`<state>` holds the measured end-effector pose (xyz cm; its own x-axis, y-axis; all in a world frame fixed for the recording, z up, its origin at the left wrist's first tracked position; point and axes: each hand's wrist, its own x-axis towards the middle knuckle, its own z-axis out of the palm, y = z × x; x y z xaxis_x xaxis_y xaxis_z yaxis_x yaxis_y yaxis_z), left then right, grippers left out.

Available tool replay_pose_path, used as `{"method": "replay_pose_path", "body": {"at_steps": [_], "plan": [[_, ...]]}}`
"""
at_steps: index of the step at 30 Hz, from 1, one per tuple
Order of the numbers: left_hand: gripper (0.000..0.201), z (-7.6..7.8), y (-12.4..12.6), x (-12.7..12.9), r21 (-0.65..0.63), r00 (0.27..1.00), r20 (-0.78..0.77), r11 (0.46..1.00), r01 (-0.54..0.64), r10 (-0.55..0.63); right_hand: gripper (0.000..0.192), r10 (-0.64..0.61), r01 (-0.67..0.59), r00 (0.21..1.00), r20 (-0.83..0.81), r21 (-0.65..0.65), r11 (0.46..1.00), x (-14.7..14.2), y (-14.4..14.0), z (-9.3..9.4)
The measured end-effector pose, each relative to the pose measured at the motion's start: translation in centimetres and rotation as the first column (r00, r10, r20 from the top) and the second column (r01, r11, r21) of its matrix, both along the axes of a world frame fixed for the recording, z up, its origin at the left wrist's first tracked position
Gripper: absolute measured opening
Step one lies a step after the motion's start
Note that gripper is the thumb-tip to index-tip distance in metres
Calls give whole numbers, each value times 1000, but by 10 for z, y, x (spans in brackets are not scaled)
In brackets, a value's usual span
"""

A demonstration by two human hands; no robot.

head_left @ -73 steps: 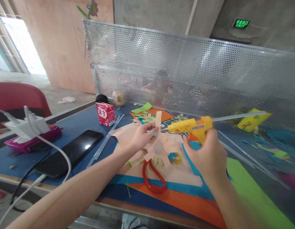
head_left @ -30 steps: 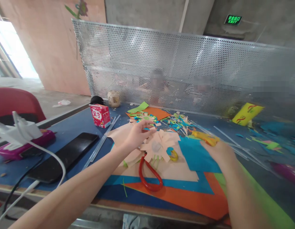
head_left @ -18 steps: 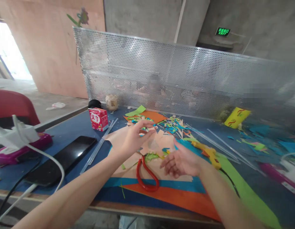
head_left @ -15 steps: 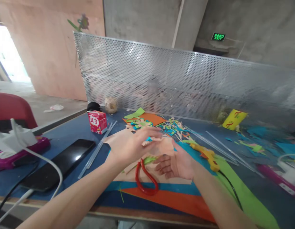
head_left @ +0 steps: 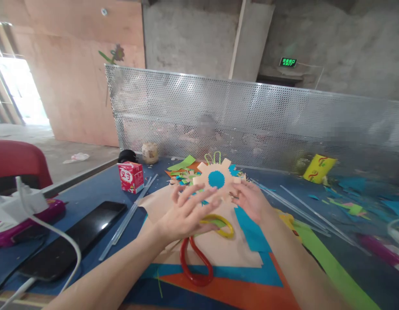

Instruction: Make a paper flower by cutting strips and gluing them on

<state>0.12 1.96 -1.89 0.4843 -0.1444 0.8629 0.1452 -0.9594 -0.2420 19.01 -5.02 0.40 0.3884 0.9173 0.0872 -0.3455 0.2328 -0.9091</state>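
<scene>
A peach paper flower (head_left: 204,175) with a blue scalloped centre and thin green loops at its top stands upright above the table. My right hand (head_left: 253,201) pinches its right edge between thumb and fingers. Just below and left of the flower, my left hand (head_left: 183,215) is open with its fingers spread; whether a fingertip touches the paper I cannot tell. Under the hands lie scissors with one red handle (head_left: 182,262) and one yellow handle (head_left: 231,230), on peach paper sheets (head_left: 238,254). Their blades are hidden.
A yellow glue gun (head_left: 286,220) lies partly behind my right forearm. Clear glue sticks (head_left: 128,217), a black phone (head_left: 86,228) and a red box (head_left: 131,177) are on the left. Behind stands a perforated metal screen (head_left: 173,103). Orange paper (head_left: 193,286) lies in front.
The peach paper flower has come up and turned to face me, showing its blue centre. My left hand has moved lower and spread its fingers. The yellow scissor handle now shows.
</scene>
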Motion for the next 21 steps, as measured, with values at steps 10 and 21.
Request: {"method": "replay_pose_path", "body": {"at_steps": [10,21], "plan": [[44,-19,13,26,-927,930,263,-334,170,-256,25,-69,69,998,14,20,997,0,-1,-13],[30,-20,12,33,-928,904,294,-320,191,-311,12,17,-24,991,136,53,998,-10,-5,-19]]}}
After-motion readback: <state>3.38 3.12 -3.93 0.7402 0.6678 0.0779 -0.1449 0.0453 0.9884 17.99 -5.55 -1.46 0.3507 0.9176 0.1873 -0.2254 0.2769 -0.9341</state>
